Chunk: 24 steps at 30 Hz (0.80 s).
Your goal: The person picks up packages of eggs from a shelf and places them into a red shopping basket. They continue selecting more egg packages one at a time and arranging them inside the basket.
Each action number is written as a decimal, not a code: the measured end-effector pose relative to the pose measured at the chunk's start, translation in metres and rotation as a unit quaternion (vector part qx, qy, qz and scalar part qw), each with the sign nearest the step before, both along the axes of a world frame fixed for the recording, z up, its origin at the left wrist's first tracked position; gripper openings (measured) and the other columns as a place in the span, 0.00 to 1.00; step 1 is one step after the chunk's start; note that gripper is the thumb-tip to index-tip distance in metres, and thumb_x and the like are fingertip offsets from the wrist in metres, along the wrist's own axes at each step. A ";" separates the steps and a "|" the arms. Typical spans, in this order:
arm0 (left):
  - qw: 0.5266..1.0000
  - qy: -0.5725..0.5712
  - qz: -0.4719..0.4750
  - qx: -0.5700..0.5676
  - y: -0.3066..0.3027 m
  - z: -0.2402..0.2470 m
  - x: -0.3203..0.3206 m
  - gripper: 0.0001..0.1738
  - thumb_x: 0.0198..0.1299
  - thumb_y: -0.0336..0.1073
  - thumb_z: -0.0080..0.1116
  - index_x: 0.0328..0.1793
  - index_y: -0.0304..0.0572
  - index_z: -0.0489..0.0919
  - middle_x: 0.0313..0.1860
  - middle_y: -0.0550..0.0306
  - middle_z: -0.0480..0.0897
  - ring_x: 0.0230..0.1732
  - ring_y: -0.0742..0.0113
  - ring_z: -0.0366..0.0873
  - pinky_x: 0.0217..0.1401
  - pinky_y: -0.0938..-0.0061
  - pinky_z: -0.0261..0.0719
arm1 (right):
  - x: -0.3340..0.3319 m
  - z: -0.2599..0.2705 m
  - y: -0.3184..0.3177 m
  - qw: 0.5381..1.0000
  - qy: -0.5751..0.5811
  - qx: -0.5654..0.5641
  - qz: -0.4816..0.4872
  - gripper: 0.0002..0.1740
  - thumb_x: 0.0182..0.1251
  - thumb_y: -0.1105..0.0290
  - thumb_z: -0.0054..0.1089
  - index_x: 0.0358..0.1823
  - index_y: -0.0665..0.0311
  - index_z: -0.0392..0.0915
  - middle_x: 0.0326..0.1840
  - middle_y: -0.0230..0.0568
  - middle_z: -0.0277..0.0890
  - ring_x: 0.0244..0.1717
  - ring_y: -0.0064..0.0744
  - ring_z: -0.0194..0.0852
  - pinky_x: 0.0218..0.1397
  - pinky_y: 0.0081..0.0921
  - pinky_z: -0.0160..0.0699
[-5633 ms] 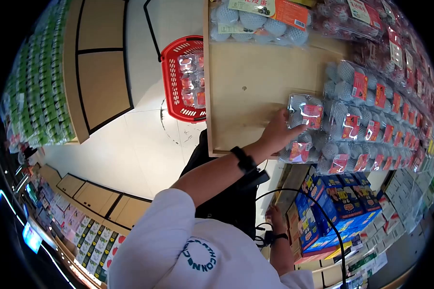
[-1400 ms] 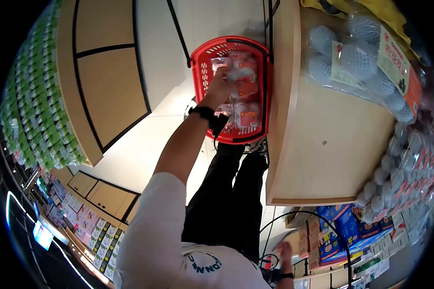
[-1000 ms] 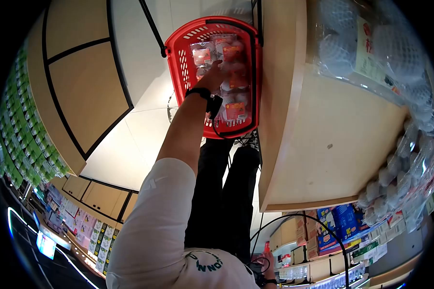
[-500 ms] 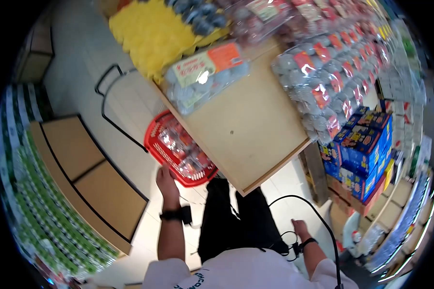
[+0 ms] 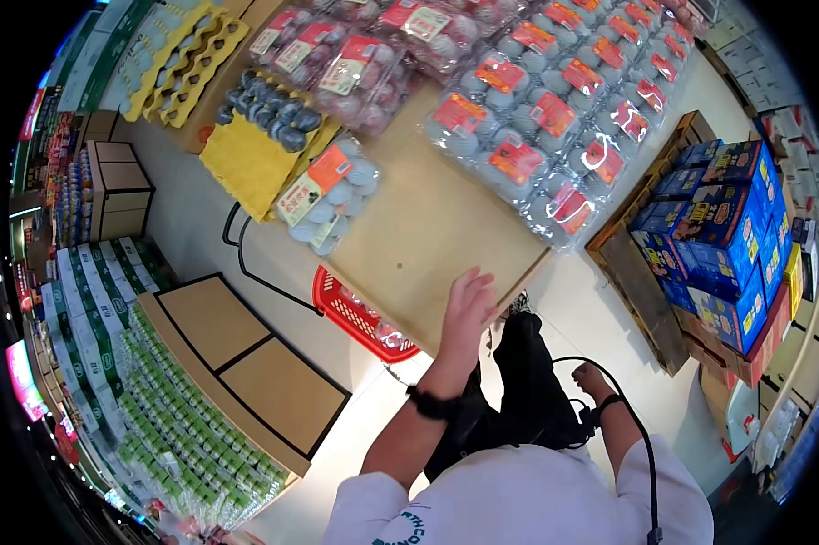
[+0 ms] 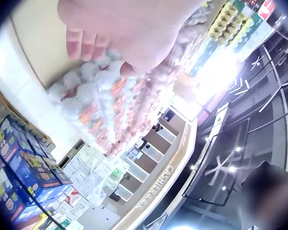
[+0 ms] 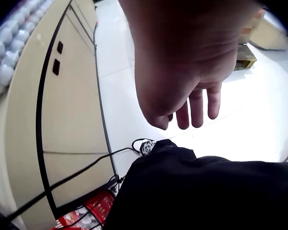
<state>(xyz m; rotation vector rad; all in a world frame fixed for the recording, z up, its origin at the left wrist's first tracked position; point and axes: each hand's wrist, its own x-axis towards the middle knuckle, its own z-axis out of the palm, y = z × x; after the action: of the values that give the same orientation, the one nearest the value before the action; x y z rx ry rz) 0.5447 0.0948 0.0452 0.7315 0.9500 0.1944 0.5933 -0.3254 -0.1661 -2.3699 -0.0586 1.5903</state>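
My left hand (image 5: 468,313) is raised over the near edge of the wooden display table (image 5: 428,218), fingers extended and holding nothing. In the left wrist view, the left hand (image 6: 125,31) overlaps rows of clear plastic egg packs (image 6: 93,91). The same red-labelled egg packs (image 5: 518,159) lie in rows on the table's far right part. A single larger egg pack (image 5: 328,195) with a green and orange label sits at the table's left edge. My right hand (image 5: 593,381) hangs beside the right leg; its loose fingers (image 7: 197,108) hold nothing in the right wrist view.
A red shopping basket (image 5: 360,318) with egg packs inside stands on the floor left of the table, partly hidden by it. Stacked blue boxes (image 5: 718,236) rest by a wooden pallet (image 5: 641,245) to the right. A cable (image 5: 641,445) crosses my right side.
The left hand took an egg pack from the table, lowered it into the red basket and let go. It has since risen back over the table. The view has turned toward the egg rows.
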 end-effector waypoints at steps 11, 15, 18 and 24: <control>0.998 0.061 -0.003 0.014 -0.048 -0.063 0.148 0.31 0.54 0.51 0.62 0.52 0.36 0.65 0.46 0.58 0.74 0.46 0.73 0.70 0.44 0.75 0.67 | 0.072 0.012 -0.083 0.973 0.060 -0.066 -0.215 0.18 0.62 0.55 0.51 0.25 0.63 0.72 0.18 0.35 0.70 0.18 0.26 0.68 0.23 0.26 0.67; 0.992 0.070 0.077 0.074 -0.062 -0.078 0.153 0.25 0.52 0.45 0.66 0.44 0.38 0.66 0.37 0.61 0.73 0.39 0.75 0.70 0.39 0.80 0.68 | 0.071 0.002 -0.079 0.976 0.081 -0.044 -0.198 0.15 0.62 0.59 0.51 0.25 0.62 0.70 0.15 0.35 0.69 0.15 0.26 0.68 0.17 0.25 0.67; 0.984 0.056 0.086 0.148 -0.077 -0.100 0.148 0.24 0.52 0.40 0.66 0.47 0.40 0.65 0.41 0.59 0.72 0.42 0.74 0.70 0.43 0.78 0.71 | 0.066 -0.007 -0.066 0.982 0.088 -0.026 -0.167 0.14 0.62 0.60 0.50 0.26 0.64 0.71 0.14 0.35 0.69 0.14 0.26 0.69 0.16 0.25 0.66; 0.981 -0.008 0.098 0.164 -0.075 -0.068 0.132 0.22 0.51 0.35 0.66 0.45 0.40 0.64 0.40 0.61 0.71 0.43 0.75 0.69 0.45 0.77 0.70 | 0.071 -0.008 -0.042 0.983 0.112 -0.010 -0.144 0.13 0.62 0.60 0.49 0.30 0.62 0.72 0.15 0.34 0.68 0.15 0.25 0.67 0.18 0.25 0.65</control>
<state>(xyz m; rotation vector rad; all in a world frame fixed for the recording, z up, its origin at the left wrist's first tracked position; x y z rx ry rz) 0.6767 0.0199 -0.0228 0.9373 0.9858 0.5393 0.6648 -0.3676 -0.1740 -2.0839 0.3322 1.7026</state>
